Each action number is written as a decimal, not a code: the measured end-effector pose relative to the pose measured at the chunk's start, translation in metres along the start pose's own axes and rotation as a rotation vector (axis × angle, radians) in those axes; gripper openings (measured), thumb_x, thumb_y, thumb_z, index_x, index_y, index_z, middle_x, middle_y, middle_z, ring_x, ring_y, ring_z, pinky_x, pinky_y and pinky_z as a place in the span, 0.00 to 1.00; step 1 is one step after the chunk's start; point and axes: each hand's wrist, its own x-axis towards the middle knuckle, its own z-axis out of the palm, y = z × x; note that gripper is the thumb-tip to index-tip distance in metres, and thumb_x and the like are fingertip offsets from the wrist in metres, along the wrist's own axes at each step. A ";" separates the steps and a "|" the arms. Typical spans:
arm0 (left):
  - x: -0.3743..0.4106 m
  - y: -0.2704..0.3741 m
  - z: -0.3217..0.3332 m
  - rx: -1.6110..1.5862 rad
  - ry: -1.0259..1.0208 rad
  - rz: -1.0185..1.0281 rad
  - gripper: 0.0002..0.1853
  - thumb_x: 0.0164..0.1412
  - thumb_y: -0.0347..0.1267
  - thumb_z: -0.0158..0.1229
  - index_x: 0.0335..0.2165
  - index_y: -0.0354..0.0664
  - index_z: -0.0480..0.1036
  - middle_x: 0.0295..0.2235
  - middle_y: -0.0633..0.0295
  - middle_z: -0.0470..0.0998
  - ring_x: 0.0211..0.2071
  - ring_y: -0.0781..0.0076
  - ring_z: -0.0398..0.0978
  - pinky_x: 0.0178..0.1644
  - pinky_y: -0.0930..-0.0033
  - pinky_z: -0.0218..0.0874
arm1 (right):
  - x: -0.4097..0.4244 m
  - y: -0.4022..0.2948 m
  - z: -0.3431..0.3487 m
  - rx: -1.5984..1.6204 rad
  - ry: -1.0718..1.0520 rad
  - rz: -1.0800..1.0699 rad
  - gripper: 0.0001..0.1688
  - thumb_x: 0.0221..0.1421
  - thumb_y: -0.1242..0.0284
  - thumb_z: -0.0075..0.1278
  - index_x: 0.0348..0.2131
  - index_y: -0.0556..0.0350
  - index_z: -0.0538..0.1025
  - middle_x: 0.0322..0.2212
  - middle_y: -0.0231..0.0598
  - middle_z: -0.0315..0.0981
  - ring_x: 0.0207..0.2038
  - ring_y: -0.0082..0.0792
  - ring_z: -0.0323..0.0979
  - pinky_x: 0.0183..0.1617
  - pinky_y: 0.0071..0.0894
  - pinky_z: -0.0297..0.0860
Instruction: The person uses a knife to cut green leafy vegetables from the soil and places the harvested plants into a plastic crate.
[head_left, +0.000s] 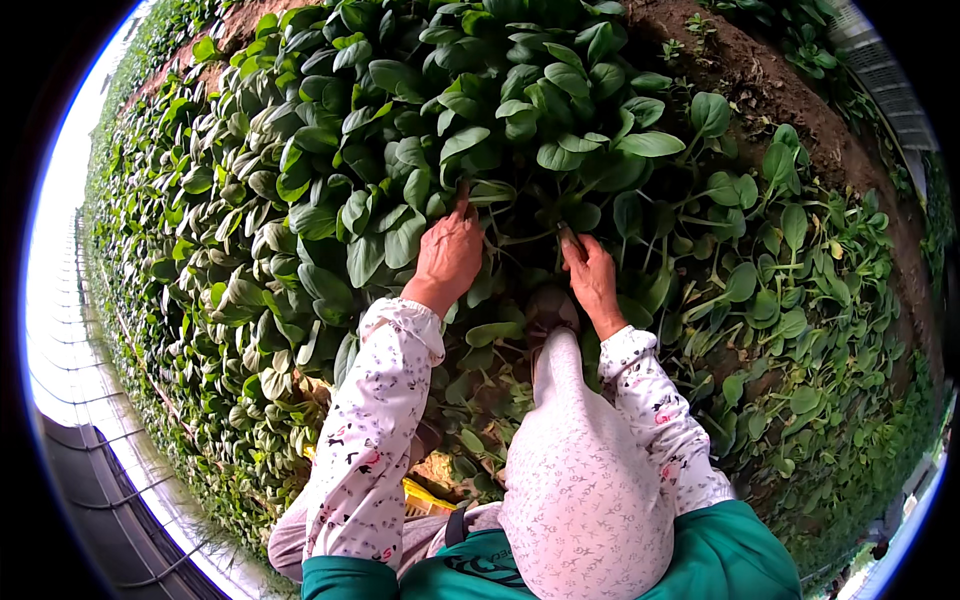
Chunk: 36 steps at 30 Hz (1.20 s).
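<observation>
My left hand (450, 259) reaches into a dense stand of leafy greens (420, 150), bok choy by their look. Its index finger points away from me beside pale stems (491, 193), and the other fingers are mostly hidden, so I cannot tell whether it grips a plant. To the right, my right hand (592, 276) is low among the stems, thumb and fingers closed on a small dark tool (562, 226) with a shiny tip. Most of that tool is hidden. Between the hands lie shaded stems and low leaves.
My shoe (551, 315) stands on the ground just below the hands. Cut or flattened greens (780, 315) spread over the right side. A bare soil strip (795, 97) runs along the upper right. Behind my left arm shows a yellow crate (426, 499). Plastic sheeting (67, 337) borders the left.
</observation>
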 end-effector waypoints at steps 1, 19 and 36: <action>-0.005 -0.002 0.001 -0.033 0.024 -0.005 0.22 0.52 0.29 0.52 0.46 0.30 0.63 0.55 0.48 0.56 0.39 0.51 0.70 0.43 0.59 0.63 | 0.002 0.000 0.002 -0.001 -0.022 0.035 0.18 0.54 0.62 0.47 0.32 0.62 0.72 0.17 0.45 0.70 0.20 0.40 0.70 0.25 0.33 0.63; -0.017 0.008 0.012 -0.077 0.117 0.054 0.22 0.56 0.31 0.48 0.46 0.26 0.62 0.50 0.45 0.62 0.38 0.50 0.70 0.42 0.58 0.63 | 0.027 -0.016 -0.012 0.037 -0.237 0.159 0.19 0.53 0.62 0.48 0.25 0.65 0.73 0.11 0.29 0.62 0.16 0.19 0.58 0.22 0.26 0.58; -0.035 0.012 0.018 -0.143 0.128 0.012 0.21 0.55 0.31 0.47 0.45 0.26 0.63 0.50 0.47 0.61 0.33 0.48 0.72 0.36 0.58 0.65 | 0.014 -0.007 0.000 -0.148 0.023 -0.113 0.13 0.51 0.66 0.49 0.33 0.58 0.73 0.22 0.50 0.72 0.27 0.51 0.71 0.29 0.39 0.66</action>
